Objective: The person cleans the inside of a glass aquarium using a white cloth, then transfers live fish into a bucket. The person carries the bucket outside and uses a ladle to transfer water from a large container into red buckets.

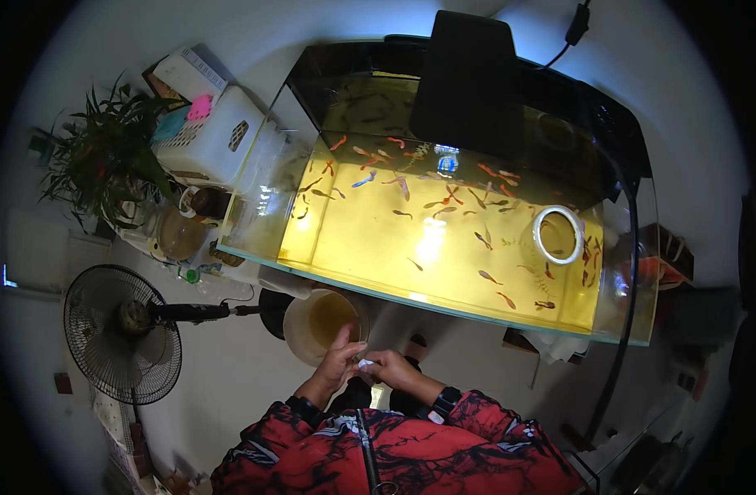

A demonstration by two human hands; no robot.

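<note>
My right hand (390, 369) has its fingers closed on a small white piece (366, 364), perhaps tissue; its exact kind is too small to tell. Right beside it is my left hand (339, 362), thumb raised and fingers apart, with nothing plainly in it. Both hands are low in front of my body, on the near side of the glass aquarium (353, 283). Beyond my left hand, a pale bucket (294, 325) with yellowish-brown liquid stands on the floor. Many small fish (404, 187) swim in the aquarium's yellow-lit water.
A white ring-topped container (557, 235) sits in the aquarium's right part. A black lamp head (471, 80) overhangs the tank. To the left are a standing fan (123, 334), a leafy plant (109, 142) and a white plastic basket (214, 145). A black stand pole (625, 309) rises at right.
</note>
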